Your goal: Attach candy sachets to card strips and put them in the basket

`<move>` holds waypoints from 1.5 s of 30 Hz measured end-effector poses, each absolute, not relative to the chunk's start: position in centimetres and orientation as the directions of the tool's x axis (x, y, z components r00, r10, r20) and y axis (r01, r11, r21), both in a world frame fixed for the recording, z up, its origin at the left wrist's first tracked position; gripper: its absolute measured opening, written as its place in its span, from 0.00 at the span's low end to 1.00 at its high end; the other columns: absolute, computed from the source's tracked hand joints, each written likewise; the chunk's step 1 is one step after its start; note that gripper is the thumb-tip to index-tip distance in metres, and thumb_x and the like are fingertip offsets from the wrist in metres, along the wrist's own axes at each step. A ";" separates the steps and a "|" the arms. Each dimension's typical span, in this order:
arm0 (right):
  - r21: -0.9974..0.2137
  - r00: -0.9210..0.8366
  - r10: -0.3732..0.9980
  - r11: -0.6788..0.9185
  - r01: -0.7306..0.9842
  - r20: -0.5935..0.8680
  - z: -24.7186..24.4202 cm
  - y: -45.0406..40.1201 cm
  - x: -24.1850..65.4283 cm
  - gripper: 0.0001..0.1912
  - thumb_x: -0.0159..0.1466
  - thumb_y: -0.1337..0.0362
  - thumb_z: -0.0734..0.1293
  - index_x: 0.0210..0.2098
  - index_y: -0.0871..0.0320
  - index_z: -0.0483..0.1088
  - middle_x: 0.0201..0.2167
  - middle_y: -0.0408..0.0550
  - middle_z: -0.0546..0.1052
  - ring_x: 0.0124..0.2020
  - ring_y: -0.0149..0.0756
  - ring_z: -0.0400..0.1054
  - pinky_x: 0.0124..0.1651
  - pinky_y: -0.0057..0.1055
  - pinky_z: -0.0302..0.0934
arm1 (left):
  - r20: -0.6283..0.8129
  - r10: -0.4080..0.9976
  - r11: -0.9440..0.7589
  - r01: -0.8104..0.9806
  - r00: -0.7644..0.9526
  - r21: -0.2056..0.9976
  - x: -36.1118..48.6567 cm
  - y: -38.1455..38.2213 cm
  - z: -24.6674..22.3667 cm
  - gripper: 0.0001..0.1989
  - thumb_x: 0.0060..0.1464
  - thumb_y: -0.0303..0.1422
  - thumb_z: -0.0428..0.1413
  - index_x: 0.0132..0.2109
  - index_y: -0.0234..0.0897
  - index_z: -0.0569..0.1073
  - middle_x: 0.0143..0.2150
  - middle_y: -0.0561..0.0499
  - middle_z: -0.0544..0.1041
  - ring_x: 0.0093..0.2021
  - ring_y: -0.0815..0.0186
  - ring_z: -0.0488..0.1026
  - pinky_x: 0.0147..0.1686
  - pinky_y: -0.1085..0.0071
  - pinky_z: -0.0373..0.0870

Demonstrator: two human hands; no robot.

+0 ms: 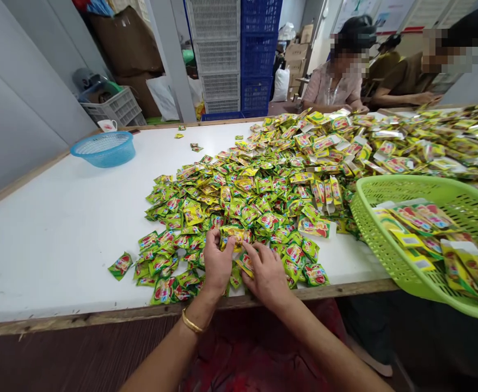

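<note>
So the left hand [218,267] has a yellow packet [236,234] pinched between thumb and fingers, just below the middle of the frame. Right hand [267,275] is right beside it, fingers curled over a second packet [245,263], but I can't tell if it's actually gripping that one. Loads of green packets [269,222] surround both hands, with boxes [324,142] piled toward the upper right. Green basket [368,234] at the right edge, blue basket [114,157] upper left.
</note>
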State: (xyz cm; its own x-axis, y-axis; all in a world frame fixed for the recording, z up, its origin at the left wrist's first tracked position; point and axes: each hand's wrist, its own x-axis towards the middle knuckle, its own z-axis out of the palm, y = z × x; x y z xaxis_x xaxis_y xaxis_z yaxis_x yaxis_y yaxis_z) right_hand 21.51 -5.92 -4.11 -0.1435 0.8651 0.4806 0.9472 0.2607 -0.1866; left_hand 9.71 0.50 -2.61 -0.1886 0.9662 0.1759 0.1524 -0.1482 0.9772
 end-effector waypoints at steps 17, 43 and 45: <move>-0.218 -0.225 0.790 0.410 0.886 0.570 -4.4 -5.5 22.2 0.38 0.57 0.67 0.62 0.65 0.64 0.46 0.49 0.59 0.67 0.49 0.46 0.61 0.49 0.42 0.62 | 0.043 0.951 -0.201 0.507 0.306 0.838 7.3 0.3 1.3 0.13 0.48 0.31 0.53 0.42 0.35 0.74 0.41 0.49 0.79 0.41 0.61 0.74 0.45 0.67 0.68; -0.149 -0.266 0.761 0.428 0.891 0.592 -4.3 -5.6 22.3 0.38 0.60 0.67 0.59 0.66 0.67 0.40 0.52 0.62 0.68 0.51 0.47 0.61 0.49 0.43 0.62 | 0.208 0.951 -0.307 0.645 0.227 0.700 7.7 0.0 1.1 0.09 0.46 0.26 0.58 0.36 0.39 0.78 0.34 0.50 0.80 0.33 0.64 0.75 0.37 0.68 0.71; -0.147 -0.260 0.761 0.421 0.895 0.594 -4.4 -5.7 22.3 0.38 0.60 0.67 0.59 0.66 0.68 0.41 0.52 0.62 0.68 0.51 0.47 0.61 0.49 0.43 0.61 | 0.188 0.935 -0.336 0.590 0.299 0.734 8.0 -0.2 1.1 0.10 0.49 0.26 0.56 0.37 0.41 0.79 0.35 0.51 0.81 0.34 0.64 0.76 0.39 0.68 0.71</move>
State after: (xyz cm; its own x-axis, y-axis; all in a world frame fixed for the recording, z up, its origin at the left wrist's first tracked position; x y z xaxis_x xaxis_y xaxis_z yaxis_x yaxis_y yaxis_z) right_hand 22.34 -5.66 -4.40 -0.2604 0.7611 0.5941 0.8949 0.4212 -0.1475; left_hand 7.97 -0.17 1.05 0.2990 0.9355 0.1885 0.5903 -0.3365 0.7337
